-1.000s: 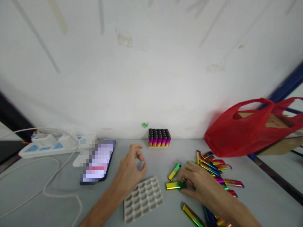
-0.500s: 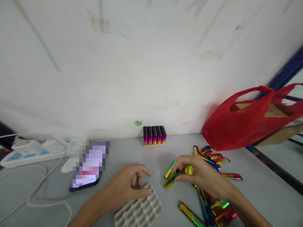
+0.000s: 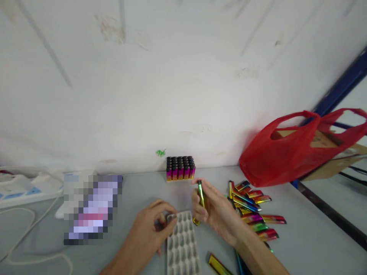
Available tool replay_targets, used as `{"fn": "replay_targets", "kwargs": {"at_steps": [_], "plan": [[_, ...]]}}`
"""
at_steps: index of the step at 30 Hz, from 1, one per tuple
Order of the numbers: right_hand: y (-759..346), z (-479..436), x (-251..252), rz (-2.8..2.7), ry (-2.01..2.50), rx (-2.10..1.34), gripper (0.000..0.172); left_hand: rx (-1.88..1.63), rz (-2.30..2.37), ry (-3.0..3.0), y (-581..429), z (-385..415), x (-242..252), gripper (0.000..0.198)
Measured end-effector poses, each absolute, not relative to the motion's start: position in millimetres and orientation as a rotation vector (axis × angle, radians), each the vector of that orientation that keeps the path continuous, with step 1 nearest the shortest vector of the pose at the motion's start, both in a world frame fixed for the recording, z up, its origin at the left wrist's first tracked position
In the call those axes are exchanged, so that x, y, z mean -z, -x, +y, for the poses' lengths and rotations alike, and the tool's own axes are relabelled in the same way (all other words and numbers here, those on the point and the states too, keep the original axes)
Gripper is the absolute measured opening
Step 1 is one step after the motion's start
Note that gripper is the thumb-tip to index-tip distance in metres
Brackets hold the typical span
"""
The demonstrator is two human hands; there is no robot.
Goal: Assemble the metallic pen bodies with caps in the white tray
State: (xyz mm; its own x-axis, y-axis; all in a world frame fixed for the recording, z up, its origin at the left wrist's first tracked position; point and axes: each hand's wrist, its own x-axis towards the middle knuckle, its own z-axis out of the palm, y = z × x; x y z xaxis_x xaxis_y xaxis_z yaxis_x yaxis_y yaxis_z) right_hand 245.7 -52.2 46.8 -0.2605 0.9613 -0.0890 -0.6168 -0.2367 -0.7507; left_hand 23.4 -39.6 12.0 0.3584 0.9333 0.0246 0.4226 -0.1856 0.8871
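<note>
My right hand [image 3: 213, 208] holds a green-gold lighter [image 3: 201, 194] nearly upright, its dark top pointing away from me. My left hand [image 3: 153, 229] pinches the far left corner of a pale tray [image 3: 183, 244] with rows of oval hollows. No lighter shows in the hollows in view. Just below my right hand, part of a gold lighter [image 3: 196, 221] shows on the table beside the tray. A yellow-gold lighter [image 3: 219, 265] lies at the near edge. To the right of my right hand is a loose pile of shiny coloured lighters [image 3: 255, 210], partly hidden by my forearm.
A block of upright purple-orange lighters with black tops [image 3: 180, 168] stands against the wall. A red plastic bag [image 3: 275, 156] with cardboard sits at the back right. On the left are a phone [image 3: 96, 208], a white power strip [image 3: 28, 189] and a loose white cable [image 3: 31, 261].
My right hand has moved left towards the tray and raised the green-gold lighter upright. The tray has swung from slanted to nearly straight, with my left hand at its corner. The view has shifted slightly.
</note>
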Motion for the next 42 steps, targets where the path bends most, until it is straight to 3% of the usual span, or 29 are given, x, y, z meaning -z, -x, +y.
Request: {"fn": "replay_targets", "kwargs": {"at_steps": [5, 11, 16, 26, 32, 42], "plan": [[-229.1, -63.7, -35.6, -0.699, 0.814, -1.803, 0.051, -0.787, 1.226, -1.762, -25.5, -40.9, -12.2, 0.028], [-223.5, -68.5, -26.0, -0.950, 0.959, -1.519, 0.063, -0.785, 1.194, -1.789, -24.7, -42.3, -14.0, 0.026], [-225.8, -68.0, -27.2, -0.832, 0.994, -1.607, 0.071, -0.776, 1.211, -1.778, -24.5, -43.0, -14.4, 0.026], [-219.9, -77.6, -25.0, -0.652, 0.817, -1.713, 0.057, -0.784, 1.208, -1.803, -23.8, -43.2, -12.6, 0.023], [-219.7, -75.2, -25.8, -0.725, 0.800, -1.762, 0.065, -0.766, 1.211, -1.807, -23.2, -43.8, -11.8, 0.027], [-225.5, -72.2, -20.5, -0.729, 0.842, -1.716, 0.064, -0.792, 1.215, -1.837, -24.2, -42.5, -13.8, 0.020]]}}
